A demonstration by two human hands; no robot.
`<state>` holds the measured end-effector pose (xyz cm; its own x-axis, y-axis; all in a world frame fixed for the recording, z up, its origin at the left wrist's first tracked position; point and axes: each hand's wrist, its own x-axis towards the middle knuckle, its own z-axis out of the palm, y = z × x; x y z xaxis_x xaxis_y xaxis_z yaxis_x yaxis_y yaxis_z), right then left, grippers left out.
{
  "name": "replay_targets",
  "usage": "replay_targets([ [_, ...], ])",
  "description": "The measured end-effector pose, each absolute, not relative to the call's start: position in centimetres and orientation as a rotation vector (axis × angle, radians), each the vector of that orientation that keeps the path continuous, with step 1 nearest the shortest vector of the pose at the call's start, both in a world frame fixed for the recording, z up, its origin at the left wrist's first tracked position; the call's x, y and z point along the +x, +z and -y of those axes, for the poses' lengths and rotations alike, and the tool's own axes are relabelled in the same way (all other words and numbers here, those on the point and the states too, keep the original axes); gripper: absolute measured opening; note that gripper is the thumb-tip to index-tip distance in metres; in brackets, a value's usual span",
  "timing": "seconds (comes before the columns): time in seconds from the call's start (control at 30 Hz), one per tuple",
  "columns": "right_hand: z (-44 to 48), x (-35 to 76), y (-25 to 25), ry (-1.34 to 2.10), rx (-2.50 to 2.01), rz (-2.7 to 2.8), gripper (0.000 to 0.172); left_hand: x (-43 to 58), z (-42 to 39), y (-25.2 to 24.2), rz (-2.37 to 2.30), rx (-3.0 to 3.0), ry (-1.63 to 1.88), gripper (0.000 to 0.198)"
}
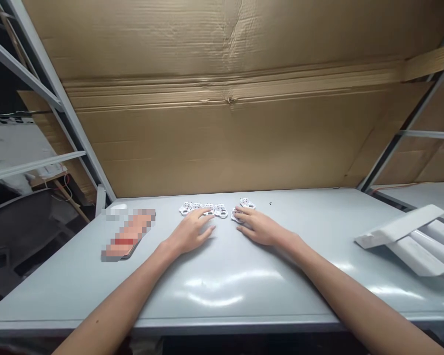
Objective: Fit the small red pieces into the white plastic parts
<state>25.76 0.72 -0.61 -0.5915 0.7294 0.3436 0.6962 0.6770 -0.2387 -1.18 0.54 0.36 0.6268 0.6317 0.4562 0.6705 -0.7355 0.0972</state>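
Room for a hand to pass lay between the left hand (pixel 190 230) and the blurred object (pixel 128 235) on the surface (pixel 222 301), and between the right hand (pixel 261 226) and the white bars (pixel 403 236). The small white parts (pixel 203 209) stood in the way directly ahead of both hands. Beyond them, the cardboard wall (pixel 222 138) blocked the far edge.

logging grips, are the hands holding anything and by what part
Nothing looks gripped: the left hand lies flat, fingertips at a row of small white pieces, and the right hand rests its fingertips on one such piece.
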Motion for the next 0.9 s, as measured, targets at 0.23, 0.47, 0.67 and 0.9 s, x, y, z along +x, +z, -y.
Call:
replay_targets([
  [0.23,1.2,23.7,-0.1,0.198,-0.976,2.513,0.039,-1.8,-0.4,1.1,1.124,-2.785,-0.641,0.039],
  [0.47,0.1,26.0,1.2,0.126,-1.265,2.196,0.040,-1.8,0.1,1.7,1.062,-2.868,-0.596,0.051],
  [0.67,-0.6,28.4,1.9,0.171,-2.083,1.955,0.021,-0.2,0.5,0.6,1.000,-2.964,-0.594,0.043],
  [0.9,-1.0,28.3,1.0,0.270,-2.039,1.955,0.012,0.1,0.6,0.5,0.976,-2.984,-0.577,0.039],
])
